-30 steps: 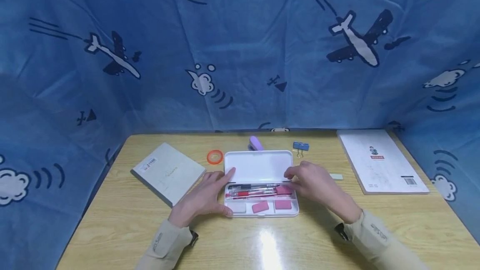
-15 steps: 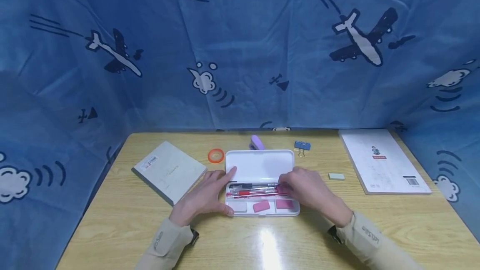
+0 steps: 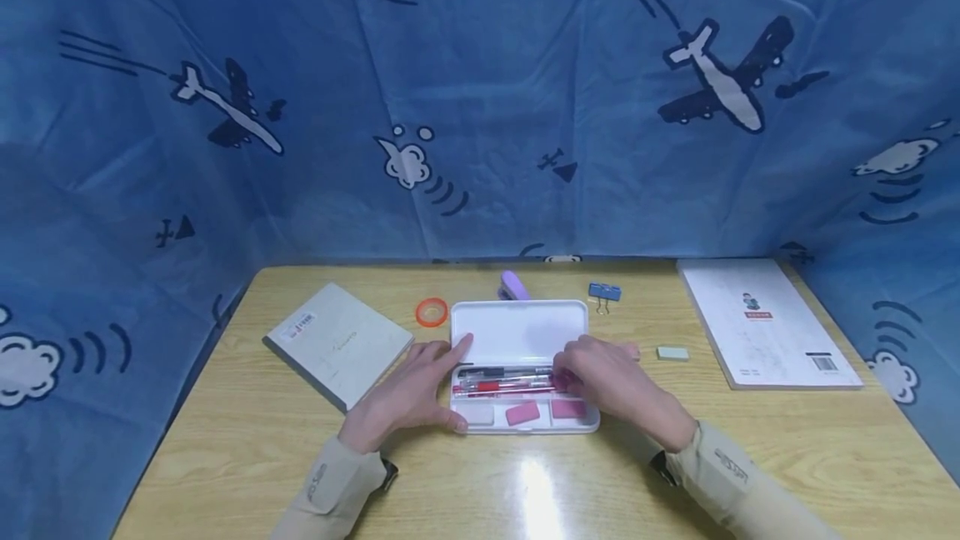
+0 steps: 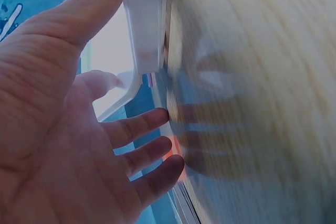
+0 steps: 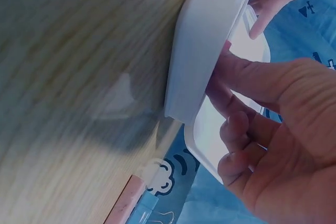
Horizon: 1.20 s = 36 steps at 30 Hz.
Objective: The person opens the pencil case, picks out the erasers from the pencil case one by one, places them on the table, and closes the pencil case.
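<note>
An open white pencil case [image 3: 517,332] lies mid-table, its lid tipped back. In it are a black pen [image 3: 495,372], a red pen [image 3: 498,386], a white block [image 3: 476,415] and two pink erasers, one of them tilted [image 3: 522,412]. My left hand [image 3: 408,394] is spread at the left end, thumb at the front rim and index finger along the lid. My right hand [image 3: 611,373] reaches over the right end and pinches a small pink block [image 3: 567,382], mostly hidden by the fingers. In the right wrist view, its thumb [image 5: 252,77] and index finger dip inside the rim.
A pink block [image 3: 628,350] and a pale green eraser [image 3: 672,353] lie right of the case. Behind are orange tape [image 3: 431,312], a purple stapler [image 3: 513,285] and a blue binder clip [image 3: 604,292]. A grey notebook [image 3: 341,344] lies left, a white book [image 3: 765,323] right.
My right hand has moved left over the case's right end, and its fingers now cover the pink block there. The green eraser and another pink block have come into sight. My left hand stays put.
</note>
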Tool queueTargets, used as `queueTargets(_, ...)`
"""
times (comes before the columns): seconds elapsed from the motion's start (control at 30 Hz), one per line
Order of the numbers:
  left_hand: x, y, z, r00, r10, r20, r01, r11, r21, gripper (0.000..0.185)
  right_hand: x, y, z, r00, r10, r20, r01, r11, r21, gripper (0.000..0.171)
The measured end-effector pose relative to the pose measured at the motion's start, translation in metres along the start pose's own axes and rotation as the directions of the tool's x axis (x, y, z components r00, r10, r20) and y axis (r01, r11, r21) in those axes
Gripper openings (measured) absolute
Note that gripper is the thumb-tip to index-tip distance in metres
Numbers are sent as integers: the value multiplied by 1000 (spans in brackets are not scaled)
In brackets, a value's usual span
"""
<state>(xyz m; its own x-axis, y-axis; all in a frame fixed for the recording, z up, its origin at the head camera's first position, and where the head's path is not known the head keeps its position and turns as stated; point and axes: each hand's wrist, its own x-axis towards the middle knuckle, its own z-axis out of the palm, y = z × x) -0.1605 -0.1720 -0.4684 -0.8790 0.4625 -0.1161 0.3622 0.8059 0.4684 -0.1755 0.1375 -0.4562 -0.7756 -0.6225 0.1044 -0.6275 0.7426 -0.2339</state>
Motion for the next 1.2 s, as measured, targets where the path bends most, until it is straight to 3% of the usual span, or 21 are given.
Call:
queueTargets(0.23,0,0,1,1000,-11,10,11,1000,5,123,-3,-1,0,1000,-18,7,18,1000,14,17)
queueTargets(0.57,0,1,1,1000,-14,15,14,1000,-9,123,-19,5,-17,997,-37,-74,35,999,-27,18)
queueTargets(0.77,0,0,1,1000,-19,20,19,1000,-7,123,-33,17,-23,994,-38,-101,41,999,29,20)
queueTargets(0.97,-1,-1,1,1000,-10,18,10,1000,-15,123,-47,30,-27,992,4,-124,4,998,61,17)
queueTargets(1.2,0,-1,2,1000,-6,13,6,1000,-8,123,-58,42,-30,995,87,-54,-85,996,38,19)
